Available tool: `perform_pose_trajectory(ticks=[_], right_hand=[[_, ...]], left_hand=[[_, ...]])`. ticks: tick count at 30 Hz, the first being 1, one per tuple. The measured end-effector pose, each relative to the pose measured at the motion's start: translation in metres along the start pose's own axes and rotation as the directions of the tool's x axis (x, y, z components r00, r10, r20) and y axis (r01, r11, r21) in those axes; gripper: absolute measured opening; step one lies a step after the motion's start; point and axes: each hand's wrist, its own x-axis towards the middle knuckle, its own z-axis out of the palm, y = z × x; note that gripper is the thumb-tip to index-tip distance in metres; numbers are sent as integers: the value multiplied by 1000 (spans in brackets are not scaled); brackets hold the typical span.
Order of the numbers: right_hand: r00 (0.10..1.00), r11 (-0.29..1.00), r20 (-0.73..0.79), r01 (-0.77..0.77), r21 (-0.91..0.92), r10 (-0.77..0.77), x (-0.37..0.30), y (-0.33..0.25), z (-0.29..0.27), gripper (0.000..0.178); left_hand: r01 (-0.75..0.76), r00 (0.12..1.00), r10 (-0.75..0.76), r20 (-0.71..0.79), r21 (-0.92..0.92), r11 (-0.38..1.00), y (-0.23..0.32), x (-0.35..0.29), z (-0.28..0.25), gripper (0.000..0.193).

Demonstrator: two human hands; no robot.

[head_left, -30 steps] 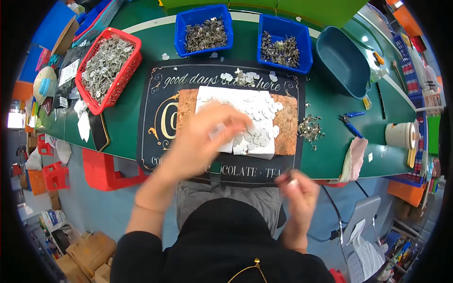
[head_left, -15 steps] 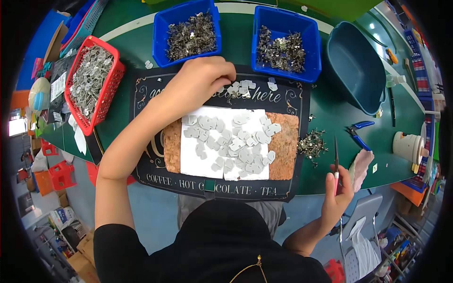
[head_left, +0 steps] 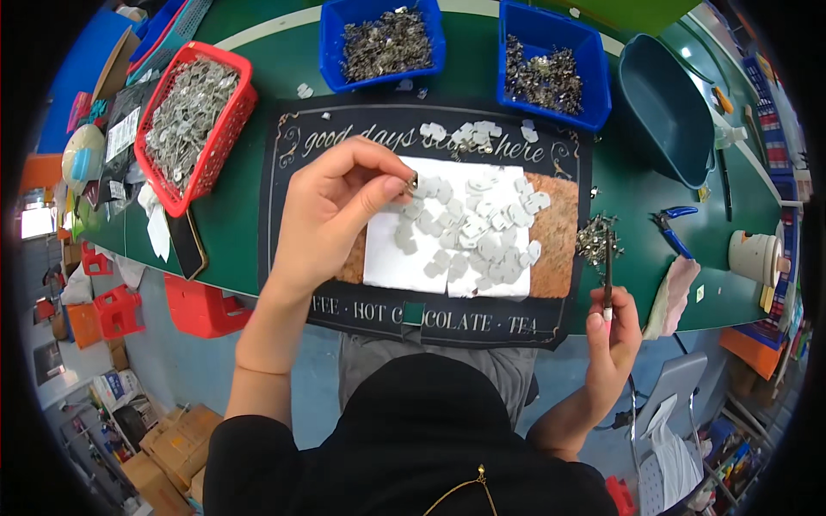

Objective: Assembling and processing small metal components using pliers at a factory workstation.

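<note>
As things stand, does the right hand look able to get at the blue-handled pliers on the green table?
Probably yes: the blue-handled pliers lie in the open just beyond the right hand, nothing between them. But that hand already grips a thin dark tool, so it isn't free.

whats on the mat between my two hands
In the head view, a white sheet strewn with small grey tabs lies between the left hand and right hand.

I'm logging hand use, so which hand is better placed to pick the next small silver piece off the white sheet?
Left. The left hand is over the white sheet, its fingers beside the silver pieces. The right hand is off the mat's right edge, holding a thin tool.
</note>
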Motion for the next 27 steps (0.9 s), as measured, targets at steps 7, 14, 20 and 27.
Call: perform_pose_trajectory(ticks=[7, 14, 20, 27], right_hand=[[961, 877, 270, -81, 474, -57, 1, -31, 68, 29], [906, 871, 330, 77, 486, -264, 22, -40, 108, 19], [904, 862, 291, 141, 488, -313, 26, -37, 126, 19], [900, 883, 288, 184, 431, -328, 39, -30, 133, 21]], left_hand=[[90, 995, -51, 87, -541, 836, -13, -42, 23, 15], [81, 996, -31, 88, -649, 757, -15, -47, 25, 14], [2, 999, -31, -32, -661, 750, -20, -48, 25, 13], [-48, 993, -19, -114, -560, 827, -20, -44, 20, 15]])
